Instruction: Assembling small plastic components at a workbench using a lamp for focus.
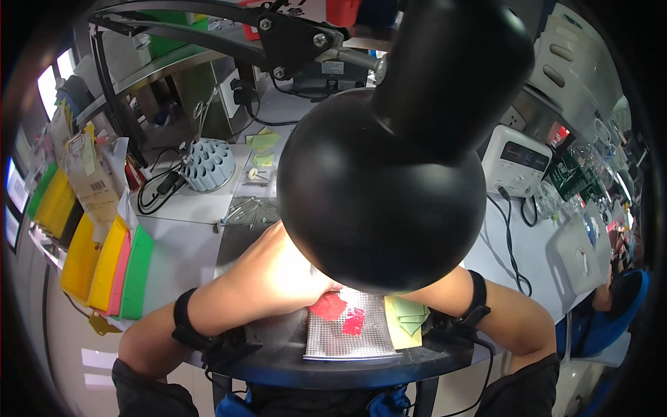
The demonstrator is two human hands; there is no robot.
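My fingers are hiding behind the black lamp (389,174), so I cannot tell their grip. I am keeping the red bits (328,306) steady on the silver mat (368,340).

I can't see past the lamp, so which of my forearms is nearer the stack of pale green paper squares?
Right. The right forearm passes just behind the stack of pale green paper squares; the left forearm lies across the silver mat, well to its left.

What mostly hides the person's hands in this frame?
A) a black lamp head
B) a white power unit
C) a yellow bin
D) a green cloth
A: the black lamp head fills the middle, covering both hands above the silver mat with red pieces.
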